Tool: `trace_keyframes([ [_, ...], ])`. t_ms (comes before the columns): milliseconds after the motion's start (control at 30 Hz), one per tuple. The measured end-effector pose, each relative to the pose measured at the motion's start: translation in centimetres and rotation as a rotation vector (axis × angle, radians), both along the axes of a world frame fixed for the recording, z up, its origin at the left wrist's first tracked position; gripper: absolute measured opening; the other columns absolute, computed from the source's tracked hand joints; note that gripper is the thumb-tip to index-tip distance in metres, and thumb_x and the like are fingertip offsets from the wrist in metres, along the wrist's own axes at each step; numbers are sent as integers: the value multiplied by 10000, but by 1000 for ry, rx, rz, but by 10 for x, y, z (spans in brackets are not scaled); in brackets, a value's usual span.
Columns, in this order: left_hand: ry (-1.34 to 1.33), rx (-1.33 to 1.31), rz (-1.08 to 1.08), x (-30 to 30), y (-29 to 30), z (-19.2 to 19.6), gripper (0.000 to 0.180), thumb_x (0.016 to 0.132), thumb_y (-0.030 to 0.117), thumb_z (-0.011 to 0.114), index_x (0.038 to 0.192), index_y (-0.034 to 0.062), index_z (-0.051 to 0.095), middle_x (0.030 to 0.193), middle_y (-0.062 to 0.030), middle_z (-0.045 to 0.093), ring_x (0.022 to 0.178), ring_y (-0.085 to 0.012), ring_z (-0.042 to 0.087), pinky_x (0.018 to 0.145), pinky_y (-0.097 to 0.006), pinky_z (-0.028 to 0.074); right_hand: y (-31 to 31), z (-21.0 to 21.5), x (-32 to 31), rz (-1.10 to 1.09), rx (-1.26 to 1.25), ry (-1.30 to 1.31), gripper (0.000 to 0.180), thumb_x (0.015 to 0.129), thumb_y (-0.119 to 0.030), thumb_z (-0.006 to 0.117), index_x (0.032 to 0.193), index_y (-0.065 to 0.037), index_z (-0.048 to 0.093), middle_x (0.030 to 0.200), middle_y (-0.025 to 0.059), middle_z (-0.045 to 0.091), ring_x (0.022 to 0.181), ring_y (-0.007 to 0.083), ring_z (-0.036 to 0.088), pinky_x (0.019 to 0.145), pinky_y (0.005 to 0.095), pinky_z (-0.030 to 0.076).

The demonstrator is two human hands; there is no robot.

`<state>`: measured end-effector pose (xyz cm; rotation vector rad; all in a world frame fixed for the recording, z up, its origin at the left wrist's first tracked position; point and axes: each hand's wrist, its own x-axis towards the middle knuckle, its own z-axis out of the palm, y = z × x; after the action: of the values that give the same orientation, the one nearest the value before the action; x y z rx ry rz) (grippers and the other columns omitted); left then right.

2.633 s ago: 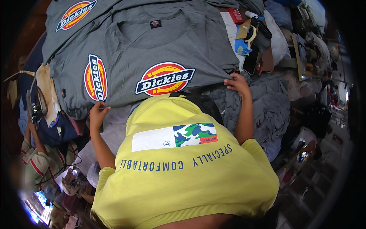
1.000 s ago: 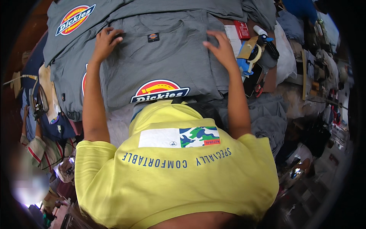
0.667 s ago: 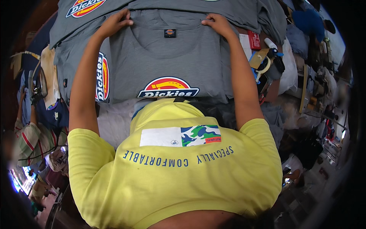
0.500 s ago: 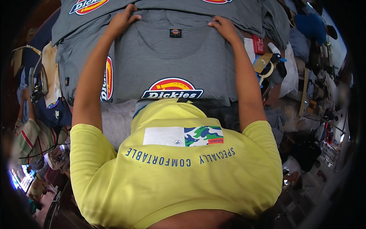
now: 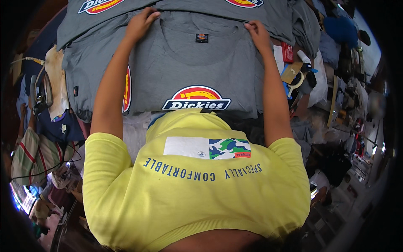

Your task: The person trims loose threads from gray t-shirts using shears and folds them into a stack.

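both hands at the shoulders of a grey shirt

head view: the person leans over a work surface covered with grey t-shirts. the left hand point(image 5: 142, 23) lies at the left shoulder of the top grey shirt point(image 5: 193, 71), fingers curled onto the cloth near the collar. the right hand point(image 5: 258, 35) lies at the right shoulder, fingers bent down onto the seam. both hands press or pinch the fabric; whether either has a real fold of cloth gripped between finger and thumb cannot be told from here. the shirt lies flat, collar away from the person, with a small neck label point(image 5: 202, 38) in the middle of the neckline and a round red and yellow print point(image 5: 196, 98) on its near edge, just above the person's yellow shirt point(image 5: 197, 189). more grey shirts point(image 5: 105, 6) with the same print lie beneath and beyond it. a roll of tape point(image 5: 297, 80) and a small red box point(image 5: 287, 52) sit just beside the stack on the right, and a pair of headphones point(image 5: 40, 90) lies on the left.

judging by the even hand placement, the step in hand looks like squaring or smoothing the shirt at its shoulders. a next move would call for both hands working together and evenly, so the cloth stays flat and lined up with the pile below.
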<state>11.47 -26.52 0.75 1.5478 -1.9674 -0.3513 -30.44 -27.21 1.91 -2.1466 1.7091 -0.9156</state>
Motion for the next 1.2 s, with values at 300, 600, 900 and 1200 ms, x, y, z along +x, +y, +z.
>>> trace_keyframes([
  [300,72,260,3,14,19,6,453,757,453,614,1028,90,608,927,-116,629,866,-219,600,755,-304,447,19,1,-10,-74,151,-140,451,694,-431,692,957,-72,618,893,55,575,738,165,524,678,287,430],
  [600,-441,-157,204,-12,-3,-23,383,826,450,487,813,74,561,687,-116,626,644,-311,609,552,-419,467,0,-20,15,-93,-62,330,432,709,-512,603,709,-81,569,771,38,596,748,241,540,621,383,400],
  [900,197,64,259,16,31,2,380,825,413,535,953,60,594,894,-144,628,803,-287,610,679,-321,465,26,4,-24,-342,117,-225,400,711,-422,670,814,-38,623,789,87,602,712,192,553,662,282,436],
  [1200,-317,-76,183,-11,33,-2,350,811,401,543,916,72,602,938,-106,591,878,-307,547,715,-406,439,10,-9,-13,-161,368,67,492,653,-485,683,892,-59,630,860,125,613,813,227,578,698,331,440],
])
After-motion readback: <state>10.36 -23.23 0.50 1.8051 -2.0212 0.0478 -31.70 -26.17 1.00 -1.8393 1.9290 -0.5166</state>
